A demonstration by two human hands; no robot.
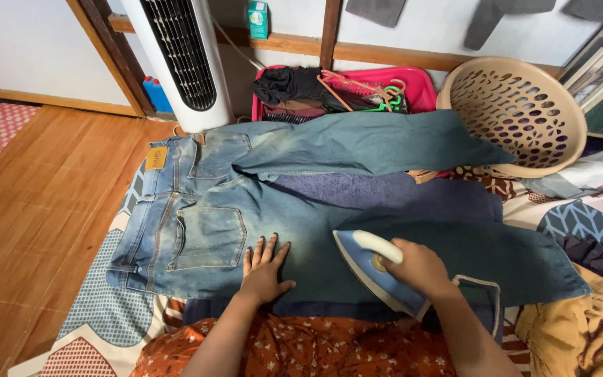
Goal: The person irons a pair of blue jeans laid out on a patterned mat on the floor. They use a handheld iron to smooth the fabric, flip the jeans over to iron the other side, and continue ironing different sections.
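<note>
A pair of blue jeans [301,209] lies spread flat on a padded cloth on the floor, waistband to the left, legs running right. My left hand [263,269] presses flat on the near leg beside the back pocket, fingers spread. My right hand [420,269] grips the white handle of a blue and white clothes iron [371,269], which rests sole down on the same leg with its tip pointing toward my left hand. A dark blue towel [385,195] shows between the two legs.
A white tower fan [183,63] stands behind the jeans. A pink tub [420,87] holds dark clothes and hangers. A beige perforated laundry basket [518,112] leans at the back right. Loose clothes [587,237] pile at the right. Wooden floor [29,202] lies to the left.
</note>
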